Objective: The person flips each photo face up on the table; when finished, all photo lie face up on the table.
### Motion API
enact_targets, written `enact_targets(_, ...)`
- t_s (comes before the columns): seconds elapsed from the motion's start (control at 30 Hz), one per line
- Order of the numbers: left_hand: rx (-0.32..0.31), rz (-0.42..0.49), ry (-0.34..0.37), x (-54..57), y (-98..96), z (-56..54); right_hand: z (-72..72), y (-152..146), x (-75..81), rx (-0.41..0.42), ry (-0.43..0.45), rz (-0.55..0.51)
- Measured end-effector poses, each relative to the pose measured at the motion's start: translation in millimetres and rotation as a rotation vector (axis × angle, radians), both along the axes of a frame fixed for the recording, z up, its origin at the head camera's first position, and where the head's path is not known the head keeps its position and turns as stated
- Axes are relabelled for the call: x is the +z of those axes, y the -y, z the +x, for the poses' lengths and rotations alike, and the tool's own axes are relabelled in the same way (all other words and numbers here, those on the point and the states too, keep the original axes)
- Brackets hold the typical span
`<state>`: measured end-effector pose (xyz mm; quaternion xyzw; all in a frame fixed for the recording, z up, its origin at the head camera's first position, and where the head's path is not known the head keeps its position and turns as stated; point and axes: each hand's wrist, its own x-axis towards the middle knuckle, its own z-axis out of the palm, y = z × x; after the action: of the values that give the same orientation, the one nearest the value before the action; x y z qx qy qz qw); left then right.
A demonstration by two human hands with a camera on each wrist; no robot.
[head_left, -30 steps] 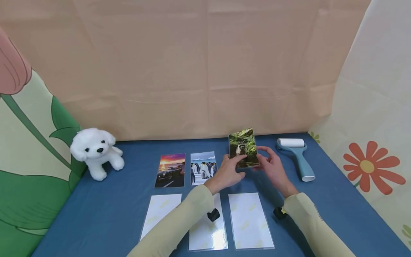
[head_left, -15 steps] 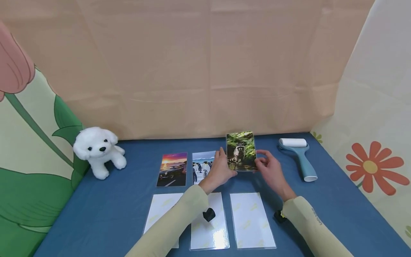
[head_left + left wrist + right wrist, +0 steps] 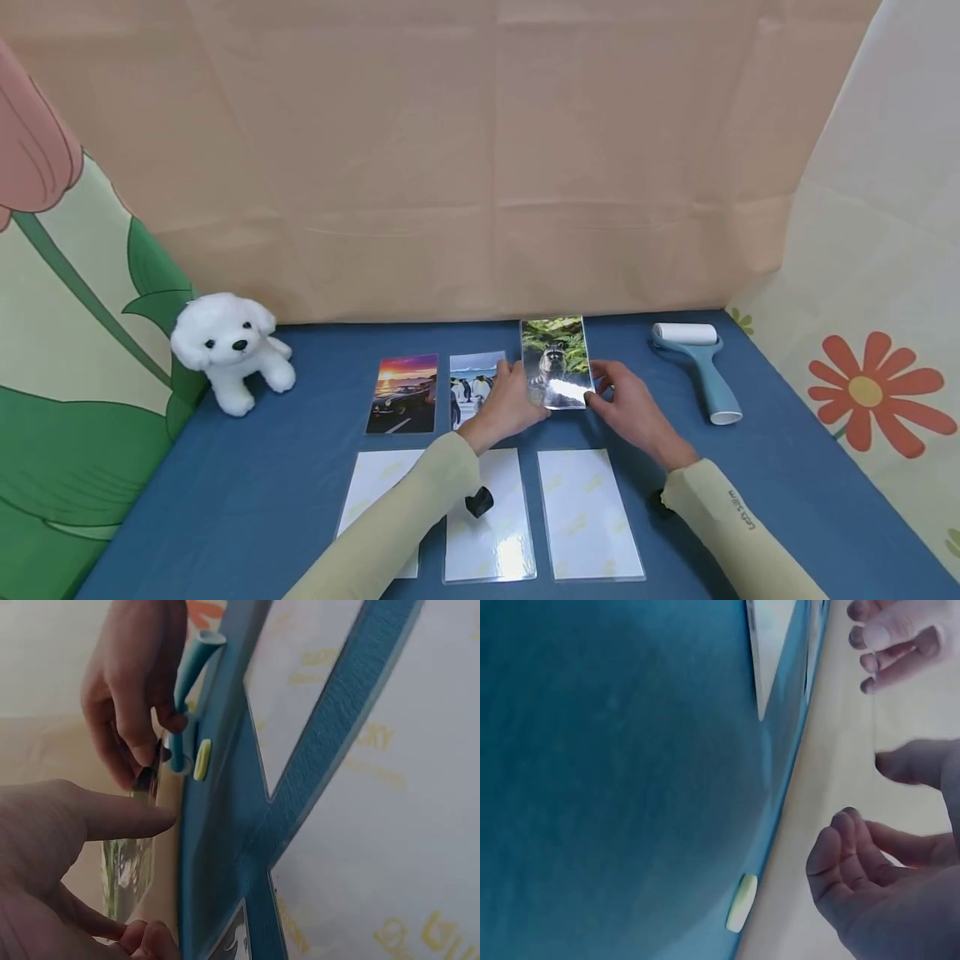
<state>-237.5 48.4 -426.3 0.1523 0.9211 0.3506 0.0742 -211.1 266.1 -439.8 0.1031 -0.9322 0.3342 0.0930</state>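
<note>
Both hands hold a glossy picture card (image 3: 553, 362) of a raccoon among green leaves, tilted up at the back of the table. My left hand (image 3: 504, 406) grips its left side, fingers behind and thumb near the lower edge. My right hand (image 3: 633, 410) pinches the lower right edge between thumb and fingers. In the left wrist view the card (image 3: 126, 870) shows nearly side-on between the two hands. Beside my left hand lie a penguin picture card (image 3: 468, 392), partly covered by it, and a sunset car picture card (image 3: 402, 394).
Three white sheets (image 3: 591, 517) with yellow print lie in a front row, two partly under the left sleeve. A blue lint roller (image 3: 701, 367) lies at the right, a white plush dog (image 3: 234, 350) sits at the left. A small pale yellow piece (image 3: 742, 903) shows near the back edge.
The raccoon card has come lower and slightly left, turning more upright, with a bright glare on it now. My left thumb has moved off its face to the lower left edge.
</note>
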Motion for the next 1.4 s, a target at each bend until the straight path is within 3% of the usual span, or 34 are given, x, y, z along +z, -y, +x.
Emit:
enact_targets(0.27, -0.024, -0.195, -0.125, -2.5, 1.3, 3.7, -5.7, -5, 0.7, 0.089, 0.062, 0.145)
enact_targets(0.5, -0.032, -0.302, -0.132, -5.1, -1.3, 4.8, -9.0, -4, 2.2, 0.102, 0.162, 0.252)
enact_targets(0.87, -0.063, -0.379, -0.138, -9.4, -4.7, 3.0, -17.7, -3, 2.0, 0.116, 0.215, 0.358)
enact_targets(1.4, -0.105, -0.377, -0.093, -10.4, -7.7, 0.8, -23.7, -4, 3.0, 0.123, 0.282, 0.430)
